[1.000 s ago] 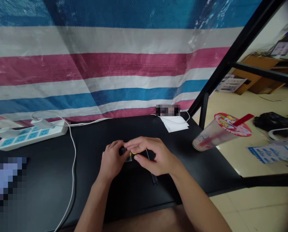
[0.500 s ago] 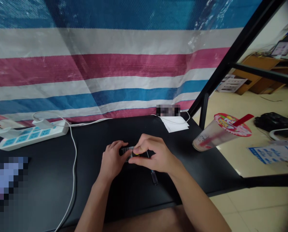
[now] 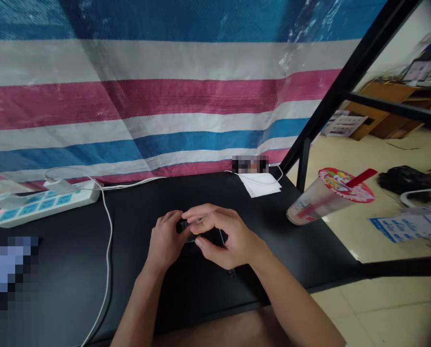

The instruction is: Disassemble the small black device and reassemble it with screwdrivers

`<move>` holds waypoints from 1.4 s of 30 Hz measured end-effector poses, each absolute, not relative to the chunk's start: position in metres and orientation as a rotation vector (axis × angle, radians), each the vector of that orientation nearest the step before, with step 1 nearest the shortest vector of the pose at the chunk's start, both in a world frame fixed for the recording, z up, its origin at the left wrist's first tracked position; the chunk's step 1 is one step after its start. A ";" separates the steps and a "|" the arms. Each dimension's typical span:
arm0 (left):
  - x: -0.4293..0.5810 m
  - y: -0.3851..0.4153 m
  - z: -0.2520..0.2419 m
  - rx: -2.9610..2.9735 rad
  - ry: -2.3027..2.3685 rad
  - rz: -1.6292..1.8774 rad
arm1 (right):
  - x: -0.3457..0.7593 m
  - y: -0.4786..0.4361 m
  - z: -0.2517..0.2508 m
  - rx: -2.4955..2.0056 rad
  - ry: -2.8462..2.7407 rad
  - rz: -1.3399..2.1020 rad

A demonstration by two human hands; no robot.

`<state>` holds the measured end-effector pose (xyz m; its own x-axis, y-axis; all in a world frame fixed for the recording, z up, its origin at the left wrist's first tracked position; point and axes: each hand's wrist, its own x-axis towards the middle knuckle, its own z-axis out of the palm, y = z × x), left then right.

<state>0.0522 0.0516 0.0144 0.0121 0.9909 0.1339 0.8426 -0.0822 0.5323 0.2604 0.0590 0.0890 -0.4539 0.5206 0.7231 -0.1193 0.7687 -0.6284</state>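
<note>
My left hand (image 3: 165, 241) is closed on a small dark, flat object (image 3: 190, 238) with clear-looking edges, just above the black tabletop. A bit of yellow (image 3: 196, 233) shows on it or beside it. My right hand (image 3: 224, 233) arches over this object from the right, its thumb and fingers apart around the yellow part. Whether its fingertips touch it I cannot tell. From behind the right hand a thin pale wire (image 3: 221, 236) runs down towards a small black piece (image 3: 231, 272), mostly hidden under that hand.
A white power strip (image 3: 61, 202) with plugs lies at the left, its white cable (image 3: 109, 250) crossing the black table (image 3: 136, 207). White paper (image 3: 260, 185) lies at the back. A sealed cup (image 3: 314, 200) with a red straw stands near the right edge. Striped sheeting (image 3: 164, 96) hangs behind.
My right hand's fingers have spread and reached further left over the small object; its thumb has dropped away from the fingers. The small black piece is now more covered. My left hand stays nearly still.
</note>
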 end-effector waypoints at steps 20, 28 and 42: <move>0.056 0.048 0.021 1.998 1.913 0.680 | 0.264 0.062 0.093 -0.395 -1.903 0.893; 0.055 0.048 0.018 1.986 1.884 0.729 | 0.265 0.065 0.087 -0.404 -1.873 0.850; 0.059 0.043 0.021 1.994 1.890 0.747 | 0.265 0.074 0.079 -0.431 -1.918 0.705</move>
